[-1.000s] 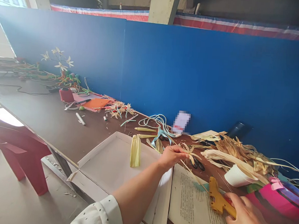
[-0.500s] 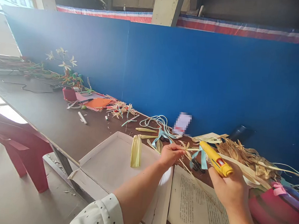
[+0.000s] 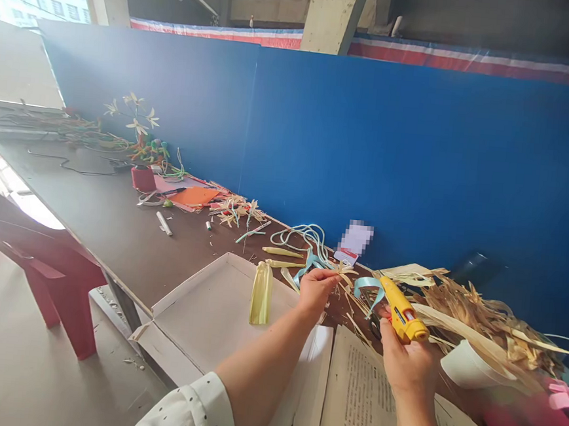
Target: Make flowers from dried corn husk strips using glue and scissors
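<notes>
My left hand (image 3: 316, 293) pinches a small pale husk flower (image 3: 346, 272) by its base, over the clutter near the white box lid. My right hand (image 3: 408, 364) is wrapped round a yellow hot glue gun (image 3: 402, 311), whose nozzle points away and to the left, apart from the flower. A loop of light blue ribbon (image 3: 368, 282) shows beside the nozzle; whether my right fingers touch it I cannot tell. In the shallow white box lid (image 3: 197, 318) lies a yellow-green husk tassel (image 3: 261, 294).
Dried husks (image 3: 483, 311) heap up at the right, by a white cup (image 3: 474, 366). Printed pages (image 3: 356, 392) lie below my hands. Pale blue cord (image 3: 307, 234) and a phone-like pixelated object (image 3: 354, 241) sit against the blue partition (image 3: 392, 149). A red chair (image 3: 58, 274) stands left.
The view has turned slightly left. My left hand has drawn left with the flower, and the glue gun's nozzle now stands farther from it. A white cup shows more fully at right.
</notes>
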The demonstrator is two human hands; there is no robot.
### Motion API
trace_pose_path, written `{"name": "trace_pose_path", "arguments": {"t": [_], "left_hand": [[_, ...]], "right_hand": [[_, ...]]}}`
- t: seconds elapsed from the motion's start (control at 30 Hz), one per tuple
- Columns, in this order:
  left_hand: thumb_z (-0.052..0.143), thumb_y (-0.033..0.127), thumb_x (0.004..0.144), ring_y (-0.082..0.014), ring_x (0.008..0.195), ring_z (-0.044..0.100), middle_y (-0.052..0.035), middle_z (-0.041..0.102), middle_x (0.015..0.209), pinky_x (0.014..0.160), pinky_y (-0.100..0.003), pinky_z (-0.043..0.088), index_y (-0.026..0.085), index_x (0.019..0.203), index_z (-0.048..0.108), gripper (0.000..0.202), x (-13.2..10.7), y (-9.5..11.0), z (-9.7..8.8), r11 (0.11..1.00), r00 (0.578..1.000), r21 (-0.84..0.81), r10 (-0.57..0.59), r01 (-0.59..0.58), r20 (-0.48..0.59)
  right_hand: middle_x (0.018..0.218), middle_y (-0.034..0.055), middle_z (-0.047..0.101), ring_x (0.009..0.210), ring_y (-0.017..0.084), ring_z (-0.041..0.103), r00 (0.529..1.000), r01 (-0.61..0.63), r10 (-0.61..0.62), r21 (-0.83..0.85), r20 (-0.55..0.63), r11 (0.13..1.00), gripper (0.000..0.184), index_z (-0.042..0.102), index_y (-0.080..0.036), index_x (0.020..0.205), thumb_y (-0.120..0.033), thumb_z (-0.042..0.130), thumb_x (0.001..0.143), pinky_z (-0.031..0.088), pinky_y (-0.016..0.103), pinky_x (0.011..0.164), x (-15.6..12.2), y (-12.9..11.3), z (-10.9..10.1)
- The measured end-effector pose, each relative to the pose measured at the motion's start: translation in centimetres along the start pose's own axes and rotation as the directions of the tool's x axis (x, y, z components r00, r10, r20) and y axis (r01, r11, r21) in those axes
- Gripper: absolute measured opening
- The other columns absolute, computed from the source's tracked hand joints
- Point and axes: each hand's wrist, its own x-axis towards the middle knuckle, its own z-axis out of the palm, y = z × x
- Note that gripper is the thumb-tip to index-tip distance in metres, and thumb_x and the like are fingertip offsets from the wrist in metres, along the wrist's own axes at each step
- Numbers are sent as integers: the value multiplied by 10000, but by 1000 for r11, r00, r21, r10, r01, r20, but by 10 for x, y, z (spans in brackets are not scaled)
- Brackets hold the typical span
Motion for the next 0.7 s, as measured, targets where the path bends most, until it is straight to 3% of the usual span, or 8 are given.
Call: {"name": "trace_pose_path", "arguments": {"t": [0.17,0.33,0.47,0.57,0.7], "left_hand": [[839,336,517,-42,580,436,-17,580,715,507,-184,296,114,776,701,368,-3,9,-6,973,981,-182,-111,140,160],[843,287,548,-34,551,416,-11,533,650,453,-175,211,99,700,668,299,-11,7,-7,936,854,-149,-216,319,473],[863,285,508,-58,554,474,-20,565,637,481,-185,275,98,701,665,334,-13,-1,-6,919,779,-20,-323,394,537],[878,307,465,-85,604,545,-38,614,690,600,-228,402,96,719,669,390,-11,-4,-5,926,801,17,-336,378,496],[867,340,461,-99,626,556,-39,620,685,694,-278,440,94,699,663,399,-10,-3,-4,946,850,119,-322,300,416]], "right_hand": [[664,101,660,691,279,630,998,-46,44,-52,-38,998,281,686,-180,750,-415,537,711,441,350,599,1,3,-2],[485,55,548,518,234,546,995,-94,96,-102,16,990,248,606,-223,564,-436,554,681,376,326,503,-2,-2,-3],[488,43,563,538,231,555,992,-112,115,-57,47,992,226,612,-230,573,-435,574,663,385,317,515,-3,-5,-2],[543,55,604,597,258,585,979,-198,200,-42,47,979,236,658,-207,664,-436,600,648,406,331,537,-2,-2,-2],[619,66,638,651,277,604,944,-329,329,27,1,944,345,687,-160,860,-433,610,663,434,355,577,1,21,-4]]}}
